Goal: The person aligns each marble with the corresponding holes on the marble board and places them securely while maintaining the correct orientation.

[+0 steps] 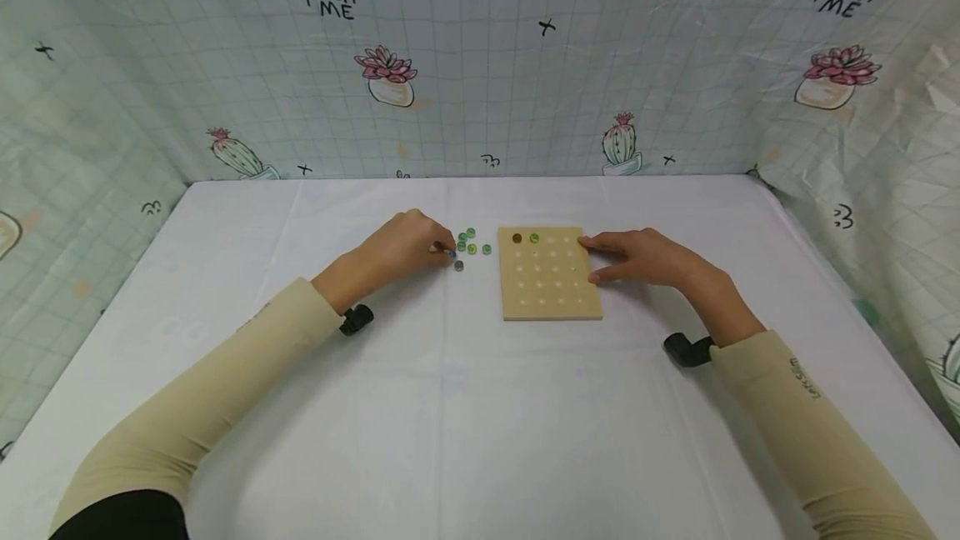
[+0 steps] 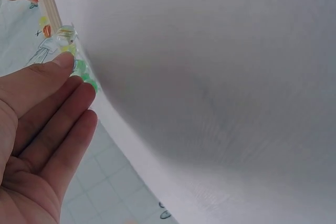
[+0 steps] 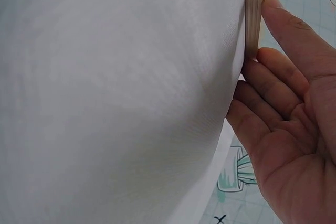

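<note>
My left hand [image 1: 408, 242] is down beside a small cluster of glass marbles, pinching one bluish marble [image 1: 452, 254] between thumb and forefinger. Most of that marble is hidden by the fingertips. Several greenish marbles [image 1: 472, 248] lie just right of the fingers, and a darker marble [image 1: 459, 266] is close below them. To their right lies a square wooden board [image 1: 551, 311] with rows of shallow hollows. A brown marble [image 1: 517, 238] and a green marble [image 1: 534, 237] sit in its far row. Against the board's right edge rests my right hand [image 1: 648, 257], with thumb and fingers extended.
A white cloth [image 1: 450, 423] covers the table. Behind it hangs a patterned sheet [image 1: 480, 65], with side sheets at left and right. Black wrist cameras [image 1: 357, 319] project beneath both wrists.
</note>
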`<state>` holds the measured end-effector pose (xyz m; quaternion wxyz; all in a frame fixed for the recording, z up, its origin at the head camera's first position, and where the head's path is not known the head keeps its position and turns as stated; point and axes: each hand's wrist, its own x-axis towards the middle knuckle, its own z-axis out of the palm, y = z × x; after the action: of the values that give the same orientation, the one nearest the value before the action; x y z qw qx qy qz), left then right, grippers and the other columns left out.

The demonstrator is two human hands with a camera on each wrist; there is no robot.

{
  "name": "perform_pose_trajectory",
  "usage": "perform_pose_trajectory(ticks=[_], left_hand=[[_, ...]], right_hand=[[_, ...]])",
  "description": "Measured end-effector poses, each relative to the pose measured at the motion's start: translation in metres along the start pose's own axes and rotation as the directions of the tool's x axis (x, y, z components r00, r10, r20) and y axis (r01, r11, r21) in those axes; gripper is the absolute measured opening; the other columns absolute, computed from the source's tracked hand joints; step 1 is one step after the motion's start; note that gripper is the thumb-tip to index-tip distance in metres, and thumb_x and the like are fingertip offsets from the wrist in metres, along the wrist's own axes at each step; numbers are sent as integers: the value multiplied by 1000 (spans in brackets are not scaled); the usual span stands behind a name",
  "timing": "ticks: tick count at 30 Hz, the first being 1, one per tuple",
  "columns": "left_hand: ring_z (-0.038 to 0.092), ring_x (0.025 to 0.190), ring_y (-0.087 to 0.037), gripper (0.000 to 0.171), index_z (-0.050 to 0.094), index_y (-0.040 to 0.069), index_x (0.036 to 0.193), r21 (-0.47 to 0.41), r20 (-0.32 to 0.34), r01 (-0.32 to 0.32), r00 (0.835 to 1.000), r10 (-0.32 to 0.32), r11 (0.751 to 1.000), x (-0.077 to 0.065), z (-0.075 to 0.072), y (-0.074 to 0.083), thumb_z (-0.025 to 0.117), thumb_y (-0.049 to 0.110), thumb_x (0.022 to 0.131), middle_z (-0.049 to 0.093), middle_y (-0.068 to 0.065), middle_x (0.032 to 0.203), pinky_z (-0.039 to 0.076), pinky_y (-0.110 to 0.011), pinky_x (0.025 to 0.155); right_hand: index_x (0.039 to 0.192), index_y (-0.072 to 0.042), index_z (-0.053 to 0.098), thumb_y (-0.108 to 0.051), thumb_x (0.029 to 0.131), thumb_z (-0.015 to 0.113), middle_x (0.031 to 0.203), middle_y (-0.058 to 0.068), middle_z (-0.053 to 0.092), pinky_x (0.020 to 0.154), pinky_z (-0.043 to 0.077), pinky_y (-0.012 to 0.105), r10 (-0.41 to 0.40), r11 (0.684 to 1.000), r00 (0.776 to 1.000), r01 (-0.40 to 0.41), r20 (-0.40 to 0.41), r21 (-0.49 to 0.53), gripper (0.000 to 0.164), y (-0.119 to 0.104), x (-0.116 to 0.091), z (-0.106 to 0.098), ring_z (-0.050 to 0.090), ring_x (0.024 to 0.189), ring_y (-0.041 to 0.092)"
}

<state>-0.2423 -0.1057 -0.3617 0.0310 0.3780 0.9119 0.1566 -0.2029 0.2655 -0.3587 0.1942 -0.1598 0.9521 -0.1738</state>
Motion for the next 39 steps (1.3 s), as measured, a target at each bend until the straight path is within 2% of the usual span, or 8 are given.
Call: perform_pose_trajectory(ticks=[9, 23, 32, 39], left_hand=[[74, 97, -19, 15, 80, 6, 104, 11, -10, -5, 1000, 5, 1000, 2, -9, -1, 79, 6, 89, 78, -5, 103, 59, -33, 85], [74, 100, -20, 17, 80, 5, 108, 15, 9, 13, 1000, -13, 1000, 9, -19, 11, 77, 6, 90, 78, -6, 105, 59, -34, 87], [72, 103, -20, 17, 80, 8, 108, 37, 31, 20, 999, -21, 999, 20, -20, 16, 77, 10, 91, 77, -5, 107, 59, -34, 87], [72, 102, -19, 17, 80, 8, 108, 27, 31, -15, 999, 14, 1000, 33, -19, 23, 77, 12, 92, 77, -4, 107, 59, -33, 88]], right_hand=[[155, -15, 43, -44, 93, 73, 158, 16, 41, 116, 30, 63, 0, 1000, 1000, 0, 6, -6, 75, -1, 0, 0, 32, 147, 43], [156, -16, 42, -44, 94, 72, 159, 15, 39, 118, 27, 62, 8, 1000, 1000, -8, 19, -27, 75, 3, 4, 1, 30, 149, 41], [156, -16, 42, -42, 94, 73, 160, 16, 38, 118, 27, 62, 20, 1000, 1000, -20, 6, 1, 74, 1, 3, 2, 28, 149, 42], [156, -16, 42, -42, 93, 73, 160, 16, 38, 118, 27, 62, 14, 1000, 1000, -14, 7, 7, 75, 1, 2, 1, 28, 149, 42]])
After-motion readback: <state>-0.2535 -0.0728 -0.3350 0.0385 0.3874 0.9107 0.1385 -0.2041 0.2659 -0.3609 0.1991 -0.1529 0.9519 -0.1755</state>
